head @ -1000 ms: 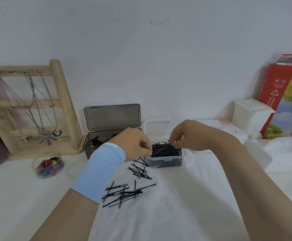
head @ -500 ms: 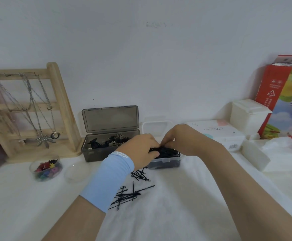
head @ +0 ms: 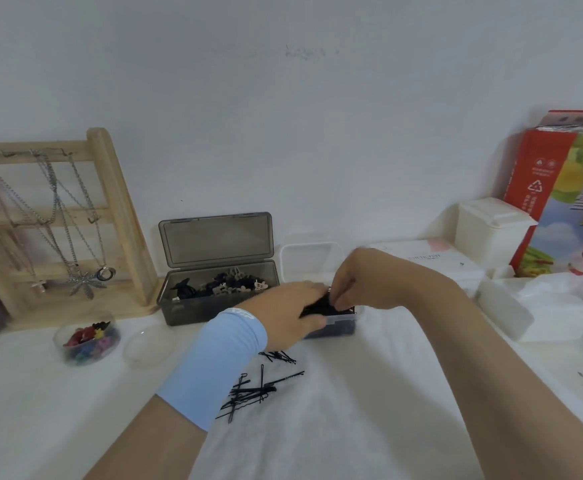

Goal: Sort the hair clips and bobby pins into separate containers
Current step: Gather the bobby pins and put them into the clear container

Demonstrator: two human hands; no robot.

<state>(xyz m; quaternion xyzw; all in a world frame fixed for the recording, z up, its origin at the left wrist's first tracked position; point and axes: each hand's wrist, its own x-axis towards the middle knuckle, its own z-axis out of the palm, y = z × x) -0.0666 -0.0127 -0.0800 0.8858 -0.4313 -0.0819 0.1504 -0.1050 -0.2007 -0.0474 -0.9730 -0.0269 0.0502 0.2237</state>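
Observation:
A small clear box full of black bobby pins stands at the table's middle. Both hands meet over it: my left hand, with a light blue wrist sleeve, and my right hand pinch a bundle of bobby pins just above the box. Loose bobby pins lie scattered on the white cloth in front, partly hidden by my left forearm. To the left, a smoky grey box with its lid up holds dark and beige hair clips.
A wooden necklace stand is at the far left. In front of it sit a round clear tub of coloured clips and its lid. White boxes and a red carton crowd the right side.
My hands have closed together over the clear box and now press on the bobby pin bundle. The view has shifted slightly, showing more of the grey box's clips.

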